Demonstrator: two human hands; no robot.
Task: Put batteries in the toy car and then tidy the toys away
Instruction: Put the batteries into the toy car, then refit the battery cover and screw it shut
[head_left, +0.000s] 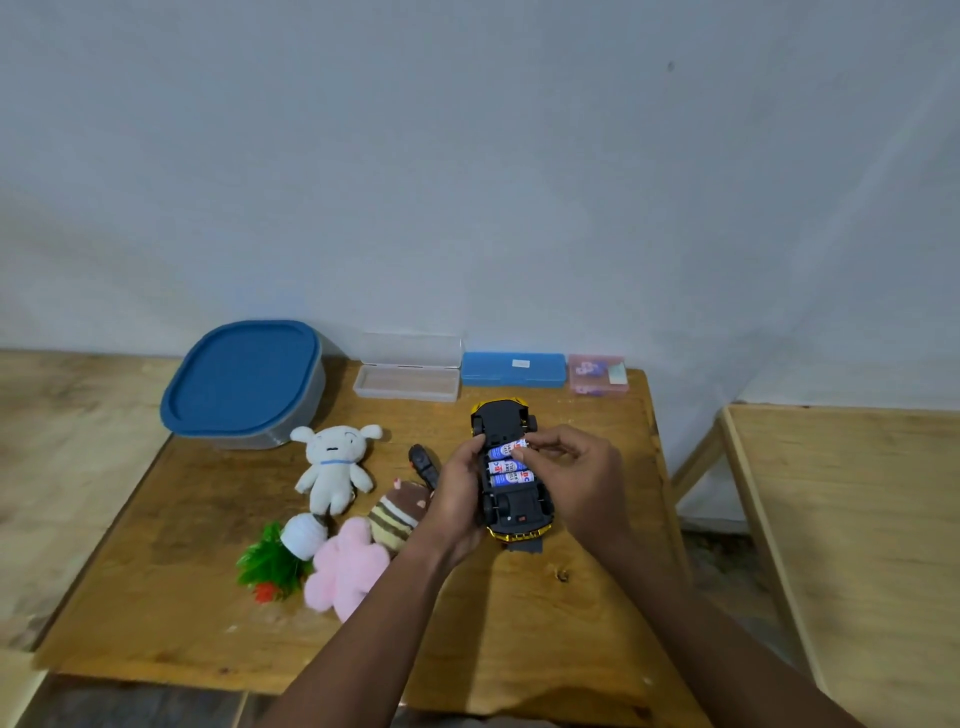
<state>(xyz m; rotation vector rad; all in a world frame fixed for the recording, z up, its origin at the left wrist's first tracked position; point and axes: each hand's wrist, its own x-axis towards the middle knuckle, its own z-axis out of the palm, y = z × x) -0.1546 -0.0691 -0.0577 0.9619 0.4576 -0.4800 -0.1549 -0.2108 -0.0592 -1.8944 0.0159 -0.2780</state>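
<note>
The left hand grips the upturned toy car by its side, right of centre on the wooden table; the right hand pinches the farthest of three batteries in its bay. Beyond, a blue-lidded tub sits by the wall

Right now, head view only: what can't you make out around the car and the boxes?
Head view:
top battery: seating and polarity, covered by the right hand; label print too small.
toy car: top side, turned towards the table.
black object: partly behind the left hand; can't identify.
blue-lidded container, blue case: contents, lids shut.
dark piece at the car's near end: mostly under the car.
</note>
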